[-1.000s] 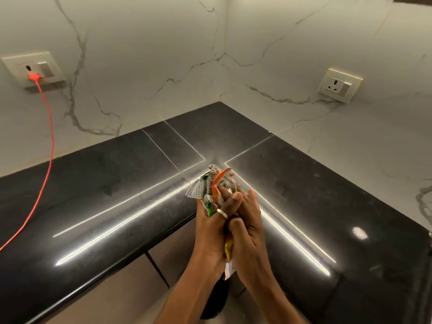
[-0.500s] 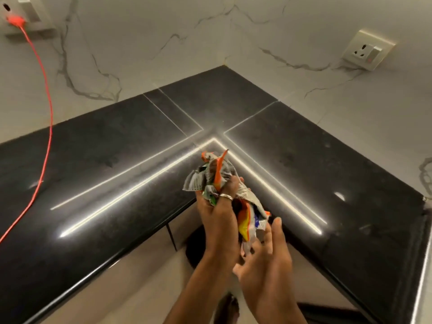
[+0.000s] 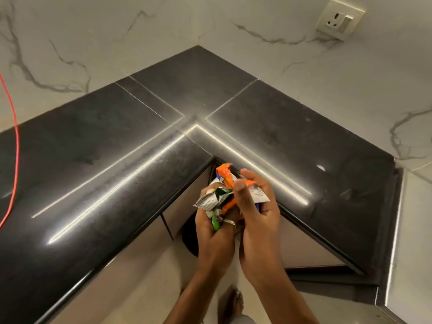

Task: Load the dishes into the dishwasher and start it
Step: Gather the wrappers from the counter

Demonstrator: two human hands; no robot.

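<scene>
A crumpled bunch of foil wrappers, orange, green and silver, is held in front of the inner corner of the black counter. My left hand, with a ring on one finger, grips the bunch from below. My right hand curls round its right side, thumb pressed on the top. No dishes and no dishwasher are in view.
The L-shaped counter runs left and right along white marble walls. A red cable hangs at the far left. A wall socket sits at top right. Below the hands are a dark round bin, pale cabinet fronts and my foot.
The view has dropped and drawn back from the counter. My right hand, open below the wrappers half a second ago, has come up and closed round them again.
</scene>
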